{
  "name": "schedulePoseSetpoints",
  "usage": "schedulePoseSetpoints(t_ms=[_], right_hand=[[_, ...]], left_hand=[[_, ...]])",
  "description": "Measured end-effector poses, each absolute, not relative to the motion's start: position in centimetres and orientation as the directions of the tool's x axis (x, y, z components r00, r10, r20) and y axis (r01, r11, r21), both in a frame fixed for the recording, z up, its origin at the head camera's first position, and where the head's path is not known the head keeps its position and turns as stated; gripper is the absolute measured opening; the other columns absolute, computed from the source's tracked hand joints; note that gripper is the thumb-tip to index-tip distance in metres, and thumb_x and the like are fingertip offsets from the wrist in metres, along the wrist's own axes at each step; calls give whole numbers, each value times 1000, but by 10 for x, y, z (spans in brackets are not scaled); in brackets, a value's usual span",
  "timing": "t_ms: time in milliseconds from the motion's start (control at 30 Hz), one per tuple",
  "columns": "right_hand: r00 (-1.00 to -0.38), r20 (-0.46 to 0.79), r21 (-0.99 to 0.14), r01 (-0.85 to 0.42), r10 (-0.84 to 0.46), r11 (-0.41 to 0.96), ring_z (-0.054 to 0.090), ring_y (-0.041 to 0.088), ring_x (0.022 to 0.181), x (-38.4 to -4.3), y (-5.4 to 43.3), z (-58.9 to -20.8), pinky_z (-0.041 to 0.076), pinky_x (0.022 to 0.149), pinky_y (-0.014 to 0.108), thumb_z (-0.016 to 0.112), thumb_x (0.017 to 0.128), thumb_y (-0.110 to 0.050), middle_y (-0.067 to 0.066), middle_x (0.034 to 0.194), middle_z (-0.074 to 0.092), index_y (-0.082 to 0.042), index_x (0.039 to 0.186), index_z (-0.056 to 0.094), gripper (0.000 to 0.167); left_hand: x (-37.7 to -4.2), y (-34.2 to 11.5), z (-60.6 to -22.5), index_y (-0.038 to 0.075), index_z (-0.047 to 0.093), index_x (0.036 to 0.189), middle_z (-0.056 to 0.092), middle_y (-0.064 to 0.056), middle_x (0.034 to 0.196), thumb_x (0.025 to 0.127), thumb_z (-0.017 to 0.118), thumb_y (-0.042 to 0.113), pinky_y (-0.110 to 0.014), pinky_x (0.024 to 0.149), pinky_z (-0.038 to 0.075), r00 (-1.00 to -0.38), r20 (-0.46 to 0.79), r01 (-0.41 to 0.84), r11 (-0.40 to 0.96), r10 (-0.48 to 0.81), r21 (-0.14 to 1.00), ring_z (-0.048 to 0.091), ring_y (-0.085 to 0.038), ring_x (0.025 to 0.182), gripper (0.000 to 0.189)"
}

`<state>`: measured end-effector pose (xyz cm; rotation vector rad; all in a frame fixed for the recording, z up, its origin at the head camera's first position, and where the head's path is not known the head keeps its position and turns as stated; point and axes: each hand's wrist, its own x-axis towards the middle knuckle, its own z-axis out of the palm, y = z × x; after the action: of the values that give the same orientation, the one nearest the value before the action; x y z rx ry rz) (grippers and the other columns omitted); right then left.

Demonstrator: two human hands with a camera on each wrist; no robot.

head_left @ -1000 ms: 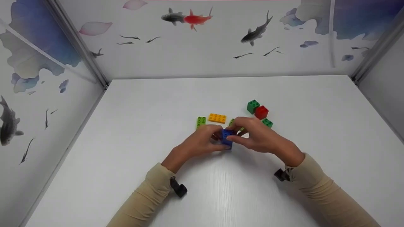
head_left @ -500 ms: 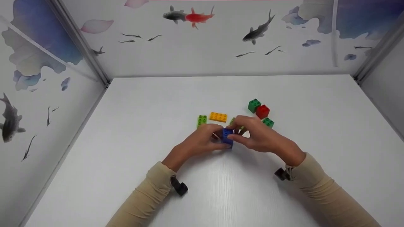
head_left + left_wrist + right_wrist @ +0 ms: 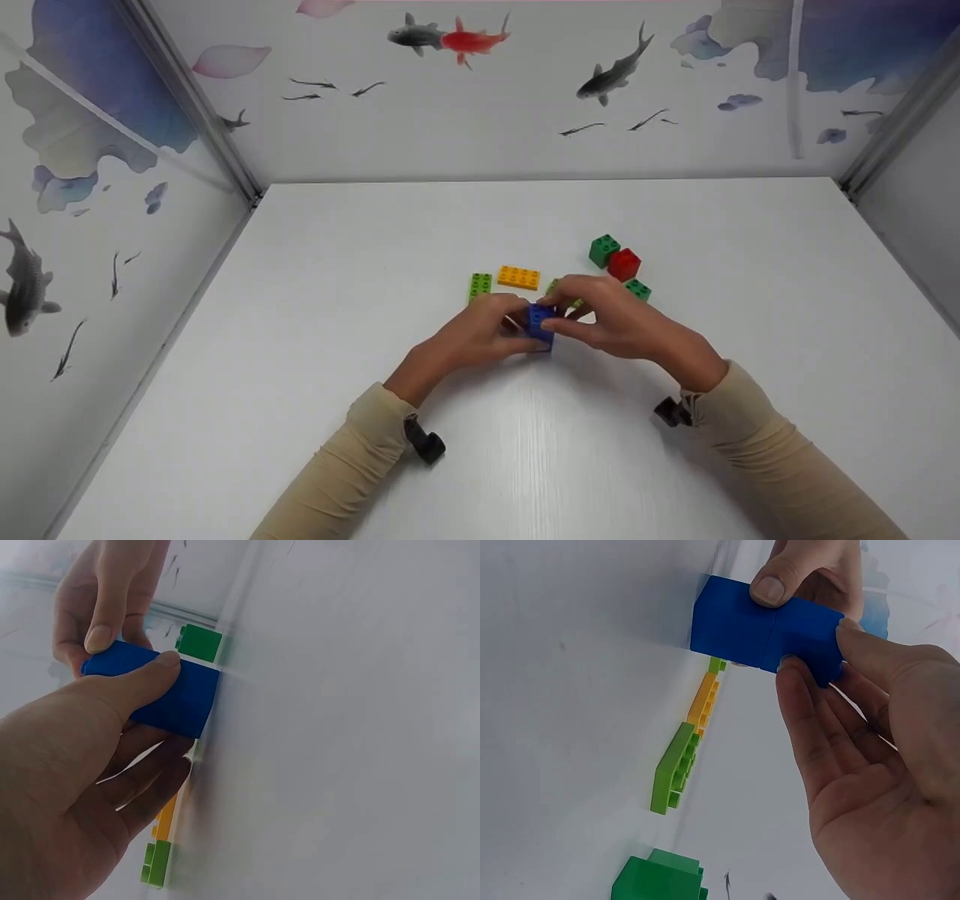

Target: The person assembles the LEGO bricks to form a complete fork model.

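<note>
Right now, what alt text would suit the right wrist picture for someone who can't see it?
A right hand pinches one end of two blue blocks set end to end, while a left hand grips them from the top of the picture. Beyond, an orange brick shows between two light green bricks, with a green block cut off at the bottom.

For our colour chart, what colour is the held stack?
The stack is blue, clearest in the right wrist view.

White tabletop [image 3: 330, 277] is lying open left and right, and near between beige sleeves [image 3: 356, 446]. The left hand [image 3: 480, 330] and right hand [image 3: 622, 319] are blocking the middle around stacked blue plastic blocks [image 3: 761, 630]; beyond, a flat orange studded brick [image 3: 519, 277] and flat lime-green studded bricks [image 3: 480, 284] are obstructing, with green and red plastic blocks [image 3: 604, 251] rightward.
</note>
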<state>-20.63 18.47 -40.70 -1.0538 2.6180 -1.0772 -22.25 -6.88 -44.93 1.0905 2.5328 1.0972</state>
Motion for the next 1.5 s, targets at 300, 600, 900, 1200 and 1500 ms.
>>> schedulePoseSetpoints(t_ms=[300,600,900,1200,1500], right_hand=[[-739,163,-671,-569,-654,476,76,14,106,-211,190,-412,66,92,31,79,100,-35,-1,122,77,-16,128,73,34],[-829,210,-634,-518,-518,574,74,19,116,-223,200,-417,63,102,46,68,108,-41,-2,124,78,-13,129,75,35],[-878,48,-534,-426,-477,730,63,35,135,-226,203,-423,56,112,58,76,103,-33,12,140,70,-7,136,72,42],[-885,-41,-483,-389,-463,785,52,38,145,-224,200,-428,53,117,59,77,101,-33,17,151,62,-8,140,71,47],[-894,-66,-461,-366,-442,808,51,39,147,-222,196,-428,53,117,58,78,101,-30,18,155,58,-8,142,70,47]], left_hand=[[-224,-68,-451,12,73,126,79,0,115,97,83,36,-25,92,62,-698,128,591,466,705,658,73,-10,102,39],[-224,-70,-448,10,68,131,76,-4,119,98,83,34,-29,99,62,-752,130,550,507,646,664,72,-16,109,43],[-232,-75,-449,6,59,142,74,-14,130,100,81,22,-38,103,62,-894,207,428,618,398,659,72,-25,116,50],[-235,-79,-454,10,50,154,66,-17,145,103,77,21,-44,117,55,-948,172,309,656,266,688,65,-29,132,59],[-239,-85,-453,10,50,159,64,-16,145,103,78,25,-43,118,54,-962,164,274,721,221,637,63,-27,130,65]])
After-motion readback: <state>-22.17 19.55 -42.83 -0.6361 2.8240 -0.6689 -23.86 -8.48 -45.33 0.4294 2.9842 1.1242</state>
